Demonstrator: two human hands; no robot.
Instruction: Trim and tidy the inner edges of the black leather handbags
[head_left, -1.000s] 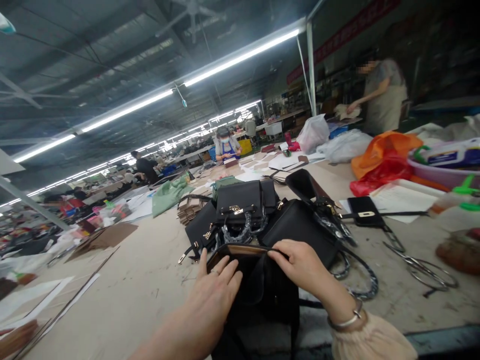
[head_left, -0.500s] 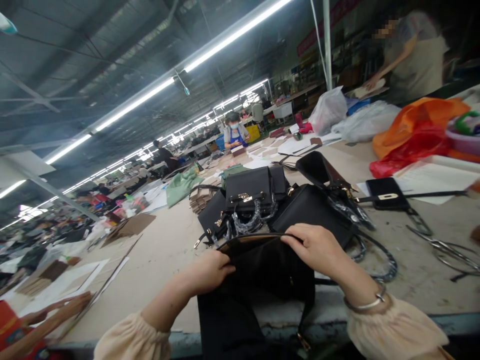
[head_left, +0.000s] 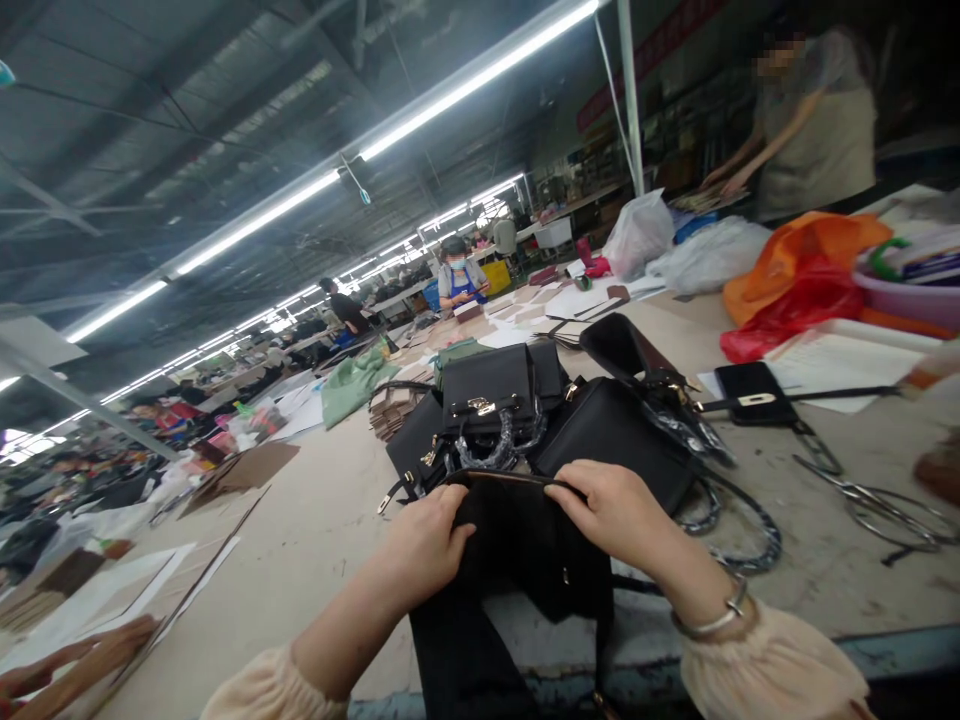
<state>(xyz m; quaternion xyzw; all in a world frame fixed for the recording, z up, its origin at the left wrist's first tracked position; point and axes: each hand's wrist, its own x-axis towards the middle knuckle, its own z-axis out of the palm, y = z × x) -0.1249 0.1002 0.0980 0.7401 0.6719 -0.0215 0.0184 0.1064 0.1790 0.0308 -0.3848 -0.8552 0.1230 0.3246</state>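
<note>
Both of my hands grip the top edge of a black handbag (head_left: 517, 540) at the near side of the table. My left hand (head_left: 427, 535) pinches the left end of the edge with thumb and fingers. On the right end, my right hand (head_left: 611, 505) is closed the same way. A flap or panel of the bag hangs down over the table edge, and its inside is mostly dark. Just beyond lie several finished-looking black handbags (head_left: 487, 385) with gold clasps and plastic-wrapped handles.
Right of the bags are a black phone (head_left: 754, 392), scissors (head_left: 877, 500), and red and orange plastic bags (head_left: 802, 285). A green cloth (head_left: 356, 380) lies further left. Another person's hands (head_left: 90, 655) rest at lower left; co-workers stand at the far table and upper right.
The bag's top edge, spread wider with its tan inside showing before, is now drawn narrower between my hands. The left hand has turned slightly inward. The whole view has shifted a little.
</note>
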